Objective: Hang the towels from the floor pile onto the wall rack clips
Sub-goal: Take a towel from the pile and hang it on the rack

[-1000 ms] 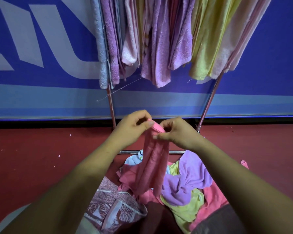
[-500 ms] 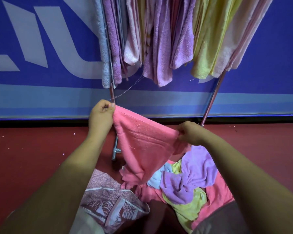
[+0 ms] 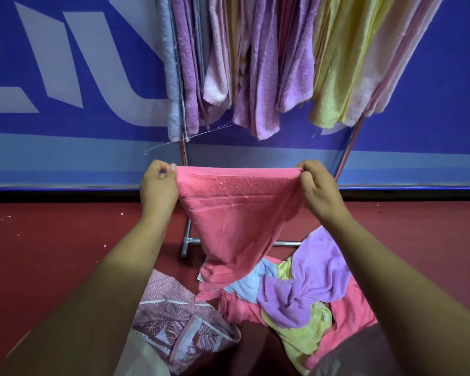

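A pink towel (image 3: pixel 236 207) is stretched level between my hands, its lower part drooping into the floor pile (image 3: pixel 296 291) of purple, yellow, blue and pink towels. My left hand (image 3: pixel 158 185) pinches the towel's top left corner. Its top right corner is pinched by my right hand (image 3: pixel 318 185). Above, several purple, pink and yellow towels (image 3: pixel 263 66) hang from the rack; its clips are out of view. The rack's metal legs (image 3: pixel 183 153) stand behind the towel.
A blue wall banner (image 3: pixel 65 77) with pale letters runs behind the rack. The floor (image 3: pixel 52 234) is dark red. A patterned pink cloth (image 3: pixel 179 321) lies at bottom centre-left, beside the pile. The rack's base bar (image 3: pixel 286 243) crosses low behind the pile.
My hands have drawn apart from a bunched grip and risen, spreading the pink towel's top edge flat and level. More of the towel has lifted off the pile.
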Motion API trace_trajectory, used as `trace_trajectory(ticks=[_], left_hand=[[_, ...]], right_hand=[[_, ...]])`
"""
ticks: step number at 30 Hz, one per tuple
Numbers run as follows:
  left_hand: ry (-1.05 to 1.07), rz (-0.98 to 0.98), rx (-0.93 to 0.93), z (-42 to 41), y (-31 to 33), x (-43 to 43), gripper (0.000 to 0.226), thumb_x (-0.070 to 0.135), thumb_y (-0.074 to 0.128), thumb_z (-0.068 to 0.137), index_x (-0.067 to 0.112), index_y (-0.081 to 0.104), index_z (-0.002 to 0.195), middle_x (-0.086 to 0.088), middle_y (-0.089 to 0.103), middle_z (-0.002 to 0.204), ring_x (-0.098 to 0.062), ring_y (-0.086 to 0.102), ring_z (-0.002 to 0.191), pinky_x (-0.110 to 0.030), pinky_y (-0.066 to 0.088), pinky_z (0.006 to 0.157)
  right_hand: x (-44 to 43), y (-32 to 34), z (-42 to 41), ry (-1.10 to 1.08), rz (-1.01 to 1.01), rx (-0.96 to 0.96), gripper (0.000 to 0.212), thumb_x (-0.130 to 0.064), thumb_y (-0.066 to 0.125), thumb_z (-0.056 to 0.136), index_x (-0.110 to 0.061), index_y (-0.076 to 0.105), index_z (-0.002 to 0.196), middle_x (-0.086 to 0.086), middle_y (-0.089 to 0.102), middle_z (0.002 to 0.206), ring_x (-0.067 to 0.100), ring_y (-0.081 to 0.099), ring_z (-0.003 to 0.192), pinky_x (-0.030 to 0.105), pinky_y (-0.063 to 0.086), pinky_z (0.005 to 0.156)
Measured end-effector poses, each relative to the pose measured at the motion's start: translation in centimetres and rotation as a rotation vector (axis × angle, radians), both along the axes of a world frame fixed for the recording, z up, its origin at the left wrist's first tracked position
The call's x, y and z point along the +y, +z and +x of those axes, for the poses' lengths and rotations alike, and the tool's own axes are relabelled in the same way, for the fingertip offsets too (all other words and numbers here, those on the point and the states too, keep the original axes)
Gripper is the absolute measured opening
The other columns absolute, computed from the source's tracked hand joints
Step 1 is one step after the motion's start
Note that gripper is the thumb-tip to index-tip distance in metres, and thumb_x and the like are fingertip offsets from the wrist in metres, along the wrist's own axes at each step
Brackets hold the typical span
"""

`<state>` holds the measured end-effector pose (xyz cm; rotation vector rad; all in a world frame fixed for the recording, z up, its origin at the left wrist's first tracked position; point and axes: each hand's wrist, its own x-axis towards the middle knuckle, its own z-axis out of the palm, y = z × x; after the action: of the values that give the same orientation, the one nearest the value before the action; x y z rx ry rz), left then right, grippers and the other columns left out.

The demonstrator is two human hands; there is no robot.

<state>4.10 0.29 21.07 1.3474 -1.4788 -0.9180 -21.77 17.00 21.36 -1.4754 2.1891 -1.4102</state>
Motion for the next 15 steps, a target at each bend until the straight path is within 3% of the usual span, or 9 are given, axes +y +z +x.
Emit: trace_trajectory(ticks=[2,4,5,9,12,15], left_hand=[[0.032,-0.025,-0.011,0.0,0.4,0.1,0.021,0.041,0.053,0.087,0.025,0.050,0.073,-0.002,0.055,0.069,-0.025,0.050,0.063,-0.045,0.050,0.066],[0.090,-0.067,-0.017,0.2,0.7,-0.1,0.018,0.033,0.055,0.092,0.022,0.051,0.078,-0.003,0.056,0.074,-0.025,0.050,0.068,-0.041,0.047,0.068],[0.118,-0.091,-0.016,0.3,0.7,-0.3,0.016,0.030,0.055,0.094,0.020,0.052,0.082,-0.004,0.056,0.076,-0.024,0.049,0.070,-0.038,0.044,0.068],[0.165,-0.131,-0.009,0.4,0.3,-0.4,0.014,0.023,0.055,0.097,0.016,0.054,0.085,-0.006,0.053,0.077,-0.022,0.047,0.074,-0.032,0.034,0.067],[0.158,-0.115,-0.011,0.2,0.1,-0.2,0.014,0.022,0.055,0.097,0.014,0.053,0.085,-0.003,0.051,0.075,-0.022,0.045,0.073,-0.032,0.032,0.065],[0.167,-0.097,-0.020,0.4,0.3,-0.3,0.016,0.024,0.056,0.096,0.013,0.054,0.085,-0.002,0.052,0.074,-0.023,0.047,0.074,-0.028,0.030,0.065]], right_hand=[[0.0,0.6,0.2,0.051,0.076,-0.033,0.015,-0.013,0.040,0.094,-0.016,0.054,0.090,-0.007,0.051,0.073,0.012,0.047,0.071,0.025,0.037,0.065],[0.2,0.7,0.1,0.140,0.190,0.057,0.010,-0.014,0.047,0.099,-0.020,0.056,0.100,-0.008,0.052,0.067,0.006,0.047,0.062,0.020,0.036,0.060],[0.3,0.7,-0.1,0.177,0.253,0.116,0.009,-0.018,0.051,0.100,-0.020,0.058,0.104,-0.007,0.056,0.070,0.006,0.051,0.064,0.022,0.038,0.061],[0.5,0.1,-1.3,0.084,0.521,0.364,0.013,-0.018,0.056,0.095,-0.009,0.066,0.097,0.012,0.069,0.090,0.035,0.062,0.089,0.040,0.050,0.073],[0.6,0.0,-2.1,-0.084,0.555,0.327,0.014,-0.025,0.055,0.093,-0.015,0.066,0.096,0.012,0.068,0.093,0.036,0.062,0.090,0.042,0.052,0.076],[0.6,-0.3,-2.5,-0.208,0.443,0.148,0.017,-0.032,0.059,0.094,-0.017,0.060,0.087,0.008,0.066,0.077,0.031,0.064,0.072,0.037,0.052,0.070]])
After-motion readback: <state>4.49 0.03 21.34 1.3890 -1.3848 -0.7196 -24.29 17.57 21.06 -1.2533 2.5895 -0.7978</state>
